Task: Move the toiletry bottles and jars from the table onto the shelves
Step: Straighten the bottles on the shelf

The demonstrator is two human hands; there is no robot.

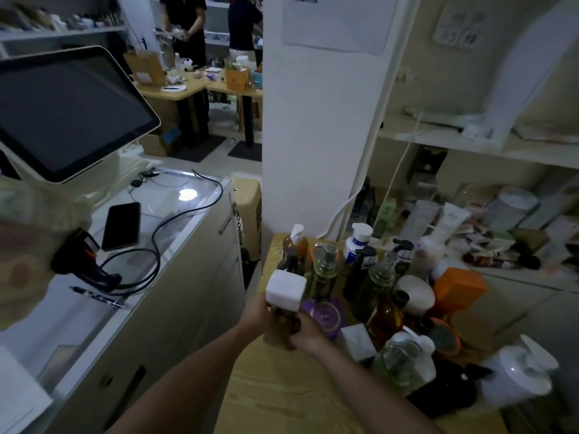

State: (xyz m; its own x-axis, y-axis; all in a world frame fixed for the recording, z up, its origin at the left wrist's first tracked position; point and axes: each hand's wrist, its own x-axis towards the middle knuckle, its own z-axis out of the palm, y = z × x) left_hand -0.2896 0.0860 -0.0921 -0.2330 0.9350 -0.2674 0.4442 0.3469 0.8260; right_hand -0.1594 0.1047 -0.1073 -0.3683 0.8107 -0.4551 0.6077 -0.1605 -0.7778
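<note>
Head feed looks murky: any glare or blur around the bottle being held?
Head view: dim overall; one glare spot on the glass counter, away from the white-capped bottle, fairly sharp in the left hand and right hand; frame edges smear, notably the white pump bottle lower right.

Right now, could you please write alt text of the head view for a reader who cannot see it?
A person's left grip and right grip hold a white-capped bottle at a table crowded with bottles and jars; shelves stand to the right, a counter with a screen to the left.
</note>
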